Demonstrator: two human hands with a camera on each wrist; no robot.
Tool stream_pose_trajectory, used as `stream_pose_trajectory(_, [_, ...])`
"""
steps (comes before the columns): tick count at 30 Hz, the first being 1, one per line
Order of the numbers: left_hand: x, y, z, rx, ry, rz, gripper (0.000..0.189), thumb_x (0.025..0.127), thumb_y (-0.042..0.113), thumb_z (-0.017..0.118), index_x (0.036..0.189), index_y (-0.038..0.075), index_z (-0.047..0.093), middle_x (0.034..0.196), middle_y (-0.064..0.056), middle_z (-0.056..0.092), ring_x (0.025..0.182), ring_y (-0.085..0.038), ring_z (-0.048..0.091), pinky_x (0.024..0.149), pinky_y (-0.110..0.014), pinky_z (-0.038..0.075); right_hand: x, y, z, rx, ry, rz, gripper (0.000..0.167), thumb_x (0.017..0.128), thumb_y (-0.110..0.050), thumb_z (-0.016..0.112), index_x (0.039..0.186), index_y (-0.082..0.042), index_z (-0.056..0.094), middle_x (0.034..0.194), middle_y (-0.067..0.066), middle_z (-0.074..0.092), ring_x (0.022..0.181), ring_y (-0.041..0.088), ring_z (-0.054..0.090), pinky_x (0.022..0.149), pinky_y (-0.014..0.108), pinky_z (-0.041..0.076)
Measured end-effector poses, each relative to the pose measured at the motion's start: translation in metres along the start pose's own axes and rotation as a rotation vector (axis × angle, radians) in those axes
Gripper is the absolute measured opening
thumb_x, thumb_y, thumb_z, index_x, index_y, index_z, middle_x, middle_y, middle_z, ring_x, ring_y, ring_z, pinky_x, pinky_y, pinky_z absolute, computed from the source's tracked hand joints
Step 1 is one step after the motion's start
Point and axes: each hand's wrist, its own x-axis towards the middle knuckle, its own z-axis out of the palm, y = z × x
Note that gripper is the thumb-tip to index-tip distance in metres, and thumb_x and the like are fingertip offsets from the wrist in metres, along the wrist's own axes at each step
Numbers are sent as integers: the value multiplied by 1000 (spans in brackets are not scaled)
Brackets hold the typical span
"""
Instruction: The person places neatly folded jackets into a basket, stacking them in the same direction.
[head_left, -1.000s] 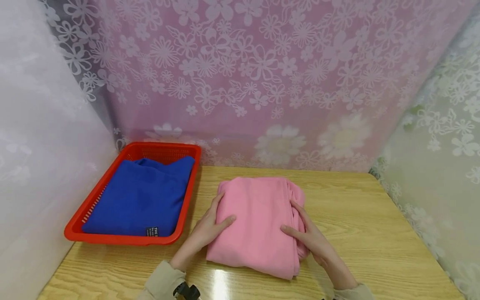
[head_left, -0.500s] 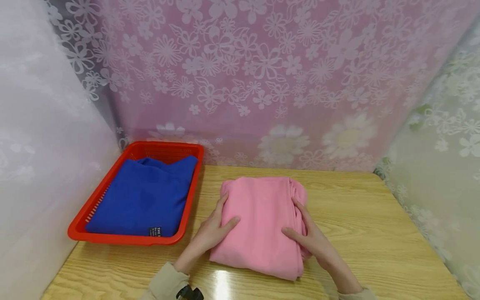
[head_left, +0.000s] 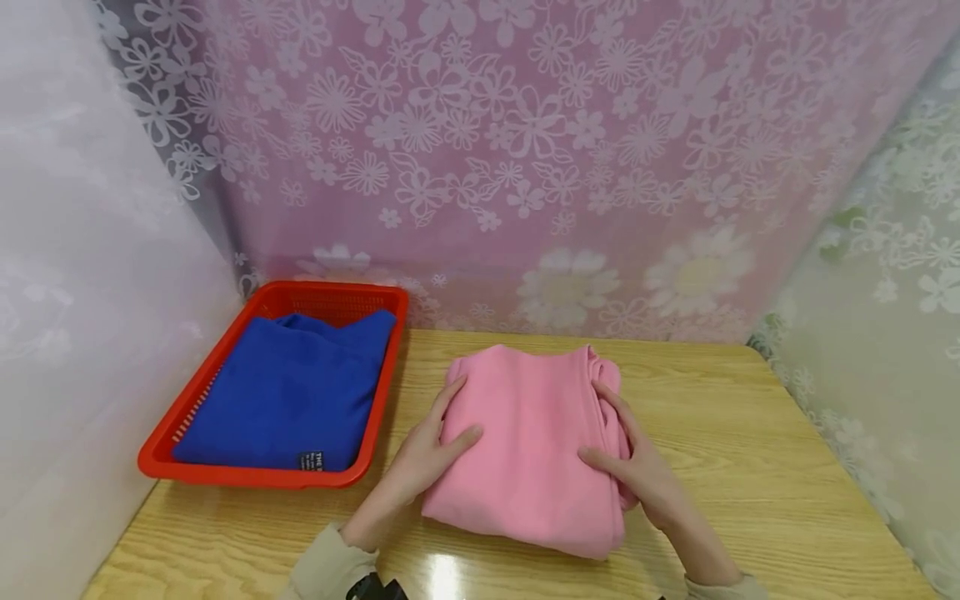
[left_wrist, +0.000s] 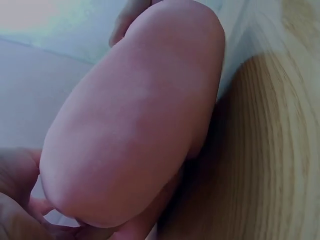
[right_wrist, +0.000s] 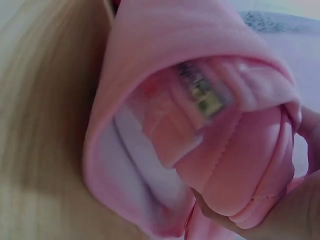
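Note:
A thick folded pink garment (head_left: 525, 450) is between both hands, close over the table in the head view. My left hand (head_left: 426, 457) grips its left side, thumb on top and fingers along the edge. On the opposite side, my right hand (head_left: 648, 479) holds the layered folds, its thumb pressing the top. The rounded end of the pink garment (left_wrist: 130, 125) fills much of the left wrist view, with dark shadow below it. Inside the folds, the right wrist view shows a printed label (right_wrist: 207, 102) and pale lining (right_wrist: 135, 165). Fingers beneath the cloth are hidden.
To the left stands a red plastic basket (head_left: 247, 476) holding a folded blue garment (head_left: 285, 392) with a small dark label. Wooden tabletop (head_left: 735, 467) extends to the right. Floral curtains (head_left: 525, 167) hang behind and along both sides.
The pink garment has shifted slightly right in both hands, and its far edge has risen and bunched up a little. The basket and blue garment stay in place.

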Motion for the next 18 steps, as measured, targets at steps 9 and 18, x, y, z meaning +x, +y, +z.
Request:
stream_pose_trajectory(9, [-11,32,-12,-134,26,0,75,96,31,71,160,33,32,144,-11,52,126,-31,55,92,-47,55,-7,-35,-5,34,-24,-101,86,96,-6,66,162,-37,21,152,12,31,116,14,56,84,33,57])
stream_pose_trajectory(18, [-17,65,-63,-124,69,76,76,96,32,71,158,42,29,149,-6,48,124,-30,59,94,-47,55,7,-95,17,25,-7,-195,89,93,-6,71,160,-42,25,155,3,32,122,21,51,84,33,58])
